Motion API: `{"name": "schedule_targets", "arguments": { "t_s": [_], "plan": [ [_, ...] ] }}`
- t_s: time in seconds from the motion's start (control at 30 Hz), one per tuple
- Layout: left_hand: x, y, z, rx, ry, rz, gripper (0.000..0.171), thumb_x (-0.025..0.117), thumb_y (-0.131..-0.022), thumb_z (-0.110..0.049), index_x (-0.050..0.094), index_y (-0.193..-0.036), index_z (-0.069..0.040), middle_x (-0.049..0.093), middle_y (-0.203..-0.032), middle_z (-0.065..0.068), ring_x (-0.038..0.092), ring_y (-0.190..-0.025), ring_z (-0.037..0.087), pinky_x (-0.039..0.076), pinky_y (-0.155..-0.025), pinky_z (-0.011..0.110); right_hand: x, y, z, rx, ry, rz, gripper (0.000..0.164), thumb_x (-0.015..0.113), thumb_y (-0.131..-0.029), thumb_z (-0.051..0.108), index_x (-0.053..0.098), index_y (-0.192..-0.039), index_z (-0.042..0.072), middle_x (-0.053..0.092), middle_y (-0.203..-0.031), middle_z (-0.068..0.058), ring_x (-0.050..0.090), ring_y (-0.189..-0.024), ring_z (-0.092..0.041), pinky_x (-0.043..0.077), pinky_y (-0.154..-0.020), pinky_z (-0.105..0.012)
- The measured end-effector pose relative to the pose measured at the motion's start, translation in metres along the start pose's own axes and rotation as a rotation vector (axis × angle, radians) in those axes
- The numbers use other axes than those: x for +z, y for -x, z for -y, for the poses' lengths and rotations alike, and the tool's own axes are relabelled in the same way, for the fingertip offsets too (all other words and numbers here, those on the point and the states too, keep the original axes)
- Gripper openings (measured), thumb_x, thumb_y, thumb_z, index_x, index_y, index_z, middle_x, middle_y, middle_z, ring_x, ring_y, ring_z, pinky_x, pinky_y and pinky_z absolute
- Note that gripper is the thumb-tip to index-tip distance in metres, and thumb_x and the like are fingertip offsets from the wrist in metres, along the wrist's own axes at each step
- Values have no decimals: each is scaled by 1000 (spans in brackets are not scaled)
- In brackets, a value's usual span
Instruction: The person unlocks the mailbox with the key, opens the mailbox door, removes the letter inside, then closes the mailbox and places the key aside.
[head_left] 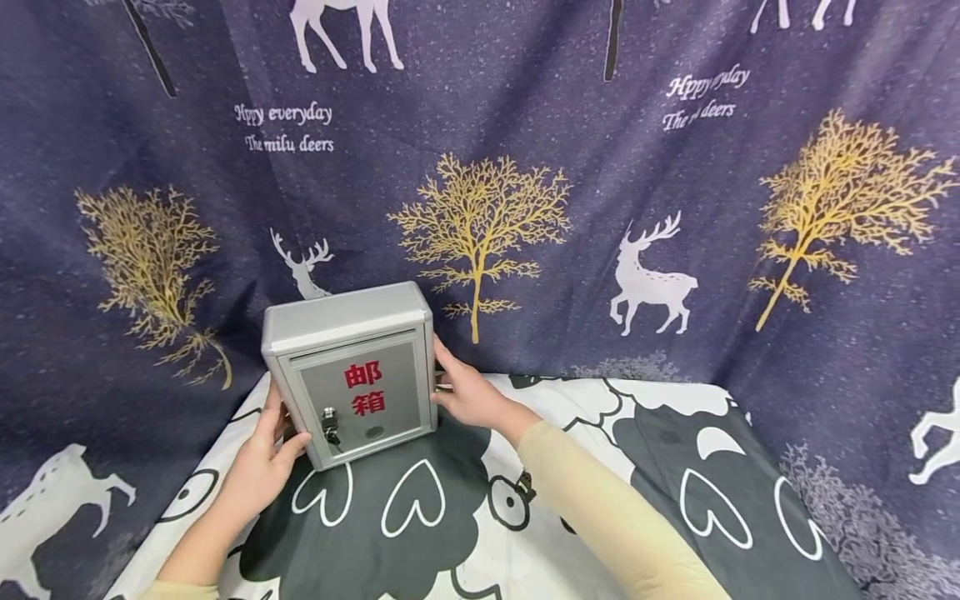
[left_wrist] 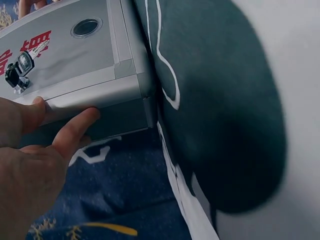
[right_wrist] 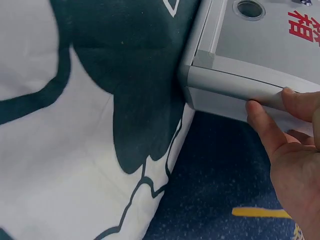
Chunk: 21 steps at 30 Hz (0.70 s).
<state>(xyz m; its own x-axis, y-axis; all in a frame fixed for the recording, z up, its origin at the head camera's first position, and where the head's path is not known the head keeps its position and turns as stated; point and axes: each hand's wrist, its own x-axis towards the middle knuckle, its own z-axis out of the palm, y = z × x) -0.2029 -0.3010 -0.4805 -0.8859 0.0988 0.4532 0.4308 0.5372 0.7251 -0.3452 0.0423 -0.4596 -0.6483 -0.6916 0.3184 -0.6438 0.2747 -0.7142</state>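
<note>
Mailbox (head_left: 341,379), one, silver-grey, rounded edges. Stands upright left of centre on the printed cloth (head_left: 555,542), near the backdrop, front toward the wearer and turned slightly. Base is at the cloth; whether the cloth bears its full weight cannot be told. Front door shut flush, two red characters (head_left: 365,389) one above the other, long slot line (head_left: 352,346) near the top.

Lock (head_left: 328,412), one, at the door's left side, keys (head_left: 332,434) hanging from it. Small dark oval window (head_left: 374,432), low on the door.

Left hand (head_left: 262,462): grips the mailbox by its left side, thumb on the front edge, index finger against the side wall, just beside the lock.

Right hand (head_left: 476,396): grips the opposite side, thumb at the front edge, fingers along the side wall. Sleeve (head_left: 615,508) on this arm, pale yellow.

Cloth: white, with dark green patches, black outlines and white heart shapes (head_left: 414,498).

Backdrop (head_left: 525,108): dark blue fabric, hanging in folds, printed with gold trees (head_left: 480,221), white deer (head_left: 652,287) and white lettering (head_left: 285,129).
</note>
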Motion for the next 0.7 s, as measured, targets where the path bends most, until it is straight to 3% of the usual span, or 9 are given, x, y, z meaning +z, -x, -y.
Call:
{"name": "schedule_targets", "arguments": {
  "t_s": [0.17, 0.4, 0.53, 0.63, 0.7],
  "plan": [
    [12, -7, -5, 12, -29, 4, 110, 66, -107, 11, -8, -180, -25, 35, -166, 44, 45, -141, 62, 49, -89, 2, -10, 17, -2, 18, -31, -30, 114, 70, -104, -13, -6, -181, 21, 23, -183, -17, 67, -135, -43, 59, -109, -51],
    [29, -20, -13, 37, -19, 47, 109, 67, -107, 10, -4, -181, -28, 26, -175, 36, 44, -147, 60, 40, -102, 2, -25, 44, -1, 66, -11, -84, 108, 70, -104, -11, -3, -180, 12, 34, -177, -25, 70, -132, -40, 64, -99, -42],
    [40, -26, -16, 40, -46, 57, 105, 68, -108, 5, -2, -181, -24, 27, -175, 36, 47, -147, 56, 35, -104, 1, -33, 60, -2, 97, -11, -121, 107, 70, -104, -12, -2, -180, 11, 40, -172, -27, 70, -132, -41, 65, -97, -37],
    [48, -29, -20, 36, -58, 68, 103, 68, -108, 4, -1, -181, -20, 27, -174, 37, 50, -146, 53, 43, -102, 5, -39, 71, -1, 115, -13, -137, 110, 70, -103, -13, -2, -181, 15, 42, -170, -26, 69, -132, -42, 65, -96, -33],
    [54, -32, -22, 38, -53, 79, 104, 68, -108, 5, -1, -181, -19, 28, -174, 37, 51, -146, 52, 53, -103, 18, -43, 77, 0, 121, -7, -143, 112, 70, -103, -13, -3, -181, 20, 42, -171, -24, 69, -132, -41, 64, -96, -32]
  ]
}}
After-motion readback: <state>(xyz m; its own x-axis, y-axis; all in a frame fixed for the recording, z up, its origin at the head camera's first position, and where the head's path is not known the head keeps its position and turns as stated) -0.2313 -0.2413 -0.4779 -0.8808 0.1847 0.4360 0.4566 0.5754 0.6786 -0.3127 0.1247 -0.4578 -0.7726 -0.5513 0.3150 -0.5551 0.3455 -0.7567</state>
